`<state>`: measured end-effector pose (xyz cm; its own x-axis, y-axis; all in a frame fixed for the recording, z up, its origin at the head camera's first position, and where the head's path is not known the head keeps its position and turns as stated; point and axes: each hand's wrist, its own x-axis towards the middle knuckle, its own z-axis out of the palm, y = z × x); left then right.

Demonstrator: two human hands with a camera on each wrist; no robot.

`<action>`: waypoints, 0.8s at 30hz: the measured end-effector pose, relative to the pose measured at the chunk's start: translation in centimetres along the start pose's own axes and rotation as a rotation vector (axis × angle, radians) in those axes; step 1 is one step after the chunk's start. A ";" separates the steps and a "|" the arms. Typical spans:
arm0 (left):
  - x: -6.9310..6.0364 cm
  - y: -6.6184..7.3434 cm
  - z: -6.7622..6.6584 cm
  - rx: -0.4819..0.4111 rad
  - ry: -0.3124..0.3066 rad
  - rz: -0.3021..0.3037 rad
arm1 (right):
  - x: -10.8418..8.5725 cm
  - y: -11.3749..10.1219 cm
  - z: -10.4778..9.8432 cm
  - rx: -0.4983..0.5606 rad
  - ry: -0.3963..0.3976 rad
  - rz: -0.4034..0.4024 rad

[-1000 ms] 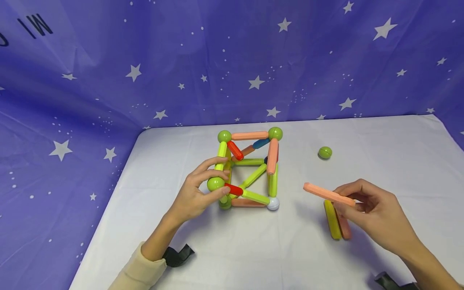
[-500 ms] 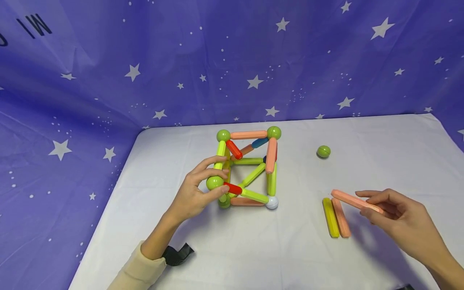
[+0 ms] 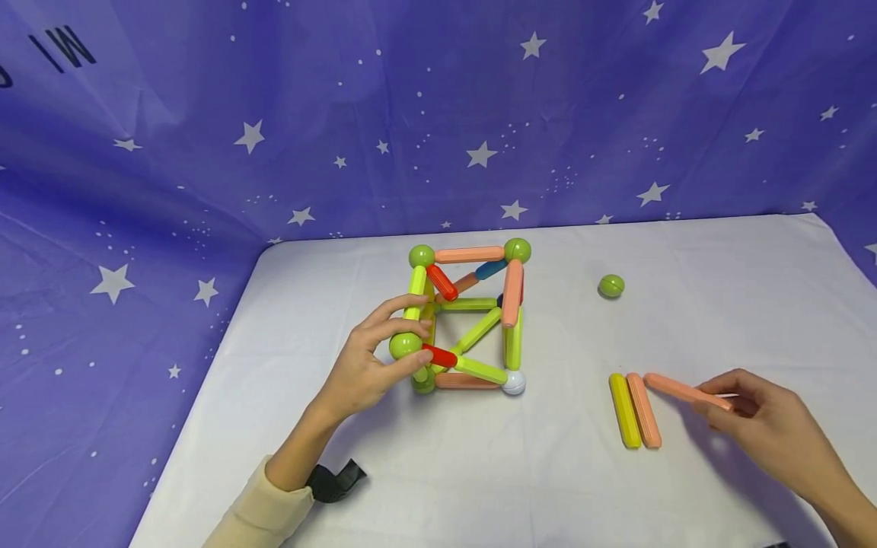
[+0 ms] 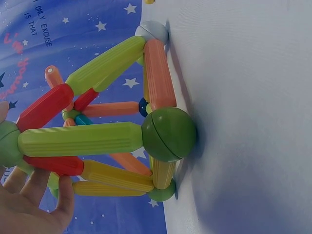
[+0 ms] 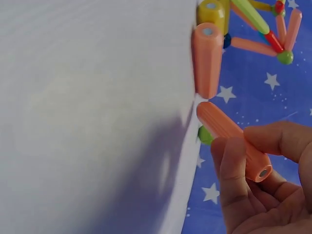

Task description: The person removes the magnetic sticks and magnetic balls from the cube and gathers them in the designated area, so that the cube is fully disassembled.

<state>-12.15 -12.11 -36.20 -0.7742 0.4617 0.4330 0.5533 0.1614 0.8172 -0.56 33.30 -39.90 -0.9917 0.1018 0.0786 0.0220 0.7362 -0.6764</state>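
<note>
Peach rod (image 3: 685, 391) is pinched in a person's right hand (image 3: 774, 428) over a white cloth (image 3: 479, 472), near a yellow rod (image 3: 625, 411) and a second peach stick (image 3: 644, 411) lying side by side; the left hand (image 3: 370, 364) grips an upper corner of a ball-and-rod frame (image 3: 482, 371).

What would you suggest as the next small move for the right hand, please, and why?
Probably the right hand should lower the held orange stick onto the table, next to the flat orange stick and the yellow stick: the held one's far end tips toward the table close beside them.
</note>
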 end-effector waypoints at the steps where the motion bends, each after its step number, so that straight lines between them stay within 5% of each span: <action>1: 0.0 0.0 0.0 -0.002 -0.001 0.000 | 0.0 0.2 0.1 -0.006 -0.012 0.000; 13: 0.0 0.0 -0.1 0.002 -0.003 -0.005 | -0.2 0.5 0.9 -0.129 -0.182 -0.048; 24: 0.0 0.0 -0.1 -0.002 0.002 -0.007 | -0.2 -0.6 1.6 -0.019 -0.296 0.023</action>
<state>-12.15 -12.18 -36.19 -0.7789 0.4586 0.4279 0.5469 0.1626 0.8213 -0.57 31.82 -40.67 -0.9847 -0.0785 -0.1558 0.0449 0.7487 -0.6614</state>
